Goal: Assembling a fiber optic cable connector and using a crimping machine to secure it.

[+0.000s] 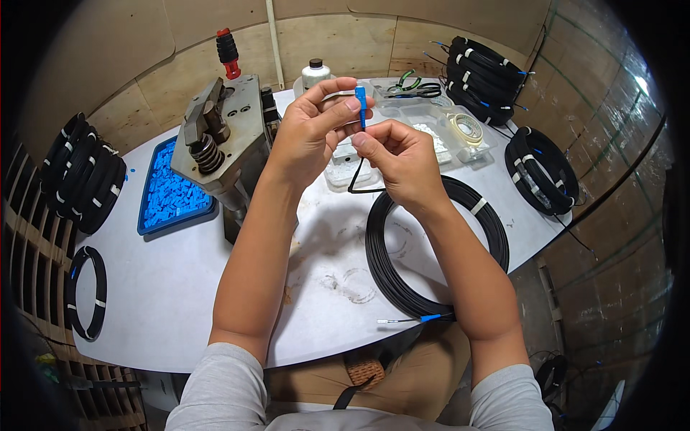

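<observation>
Both hands raised above the tabletop (180, 302), meeting just in front of the press (223, 136). The left hand (305, 133) pinches a small blue connector (361, 100) between thumb and forefinger; the connector's long axis stands nearly upright, its upper end level with the left fingertips. The right hand (402, 161) lies directly below and slightly to the right of it, fingers pressed together on the black cable (357, 176) just under the connector's lower end. The two sets of fingers are nearly touching, the left being the one on the connector itself. From the right fingers the cable drops in a short bend and runs down to the black coil (431, 244) lying on the tabletop under the right wrist; the coil's free end, with a blue tip (430, 317), lies at the near edge. To the left of the left hand, beyond the press, sits a blue tray (172, 194) of small blue parts. Clear boxes (431, 122) and further cable coils (481, 72) lie beyond the fingers.
</observation>
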Demonstrator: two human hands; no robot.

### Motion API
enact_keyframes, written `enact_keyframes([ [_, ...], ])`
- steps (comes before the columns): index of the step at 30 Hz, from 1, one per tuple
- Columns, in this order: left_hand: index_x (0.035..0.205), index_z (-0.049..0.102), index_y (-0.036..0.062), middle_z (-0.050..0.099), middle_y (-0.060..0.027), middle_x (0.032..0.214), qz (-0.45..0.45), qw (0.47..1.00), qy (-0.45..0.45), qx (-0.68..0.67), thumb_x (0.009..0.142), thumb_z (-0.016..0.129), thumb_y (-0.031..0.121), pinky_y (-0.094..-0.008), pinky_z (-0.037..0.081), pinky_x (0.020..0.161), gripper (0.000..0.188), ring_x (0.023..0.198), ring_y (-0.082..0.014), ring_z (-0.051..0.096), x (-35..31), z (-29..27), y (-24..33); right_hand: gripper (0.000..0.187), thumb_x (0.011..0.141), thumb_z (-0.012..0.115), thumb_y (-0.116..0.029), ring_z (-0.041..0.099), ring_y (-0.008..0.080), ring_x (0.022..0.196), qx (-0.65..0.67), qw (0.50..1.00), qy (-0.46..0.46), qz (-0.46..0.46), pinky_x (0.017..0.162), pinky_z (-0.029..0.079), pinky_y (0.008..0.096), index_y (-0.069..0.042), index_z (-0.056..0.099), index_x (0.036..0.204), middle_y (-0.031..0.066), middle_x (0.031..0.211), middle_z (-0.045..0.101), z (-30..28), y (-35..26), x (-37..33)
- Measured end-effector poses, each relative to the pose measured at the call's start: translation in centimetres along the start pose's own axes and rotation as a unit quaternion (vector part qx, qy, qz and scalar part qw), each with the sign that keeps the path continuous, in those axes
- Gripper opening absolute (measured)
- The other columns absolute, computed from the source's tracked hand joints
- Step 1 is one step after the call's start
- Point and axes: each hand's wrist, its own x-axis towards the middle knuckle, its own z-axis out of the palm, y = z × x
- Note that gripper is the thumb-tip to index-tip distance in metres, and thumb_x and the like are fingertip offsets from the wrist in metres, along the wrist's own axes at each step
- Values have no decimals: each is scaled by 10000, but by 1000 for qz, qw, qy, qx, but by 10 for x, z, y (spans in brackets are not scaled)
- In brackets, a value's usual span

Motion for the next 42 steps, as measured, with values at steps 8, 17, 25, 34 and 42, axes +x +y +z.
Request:
enact_keyframes([
  [8,1203,608,-13,688,-162,1096,-3,1000,-2,-10,915,692,47,-378,533,907,306,1027,-229,657,1,0,-3,148,917,743,-141,546,34,683,11,1000,6,-3,591,432,206,2,707,917,5,784,681,0,-1,0],
  [17,1181,635,-13,692,-155,1100,7,1000,-4,-11,924,682,55,-361,540,886,270,1018,-216,660,1,0,-3,145,914,746,-143,543,33,680,3,1000,6,-4,586,428,209,-3,708,911,3,779,678,0,-4,0],
  [25,1161,649,-14,695,-148,1096,10,1000,-1,-5,922,681,58,-362,538,877,251,978,-212,658,1,0,-2,149,911,750,-147,546,35,678,-3,1000,5,-8,584,426,204,-3,711,901,4,780,680,2,-4,-1],
  [34,1162,649,-11,695,-147,1092,8,1000,-1,-9,916,690,58,-361,541,874,259,998,-214,660,1,0,-4,152,913,748,-151,549,32,678,-6,1000,10,0,588,433,207,-4,712,905,7,781,686,0,-3,-1],
  [42,1182,637,9,688,-132,1088,-5,1000,-9,-12,917,690,65,-351,528,886,276,1024,-209,643,1,-1,-5,153,916,739,-148,555,34,693,-13,1000,8,-9,605,439,212,1,726,950,2,790,693,-1,-3,0],
])
